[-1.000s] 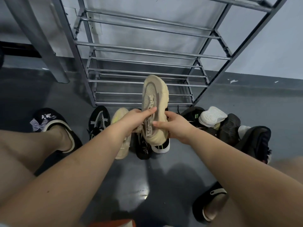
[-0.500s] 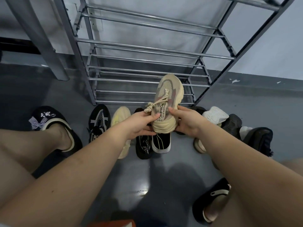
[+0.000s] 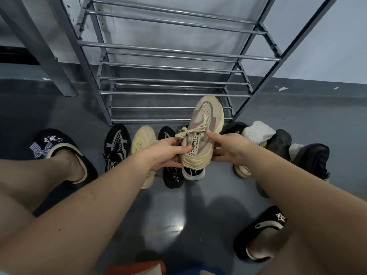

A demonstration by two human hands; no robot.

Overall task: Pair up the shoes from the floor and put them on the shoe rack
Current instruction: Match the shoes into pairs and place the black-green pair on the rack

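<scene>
On grey floor [image 3: 198,225] by pale wall, metal rack [image 3: 170,80] w/ bare bars, row of loose shoes [image 3: 117,147] in front; beige sneaker [image 3: 200,135] up off floor, toe twd rack, gripped at heel by left hand [image 3: 166,151] & right hand [image 3: 230,147], fingers curled round it.

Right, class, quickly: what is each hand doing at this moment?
Left hand: grips the heel end of the beige sneaker.
Right hand: grips the same sneaker's other side.
</scene>
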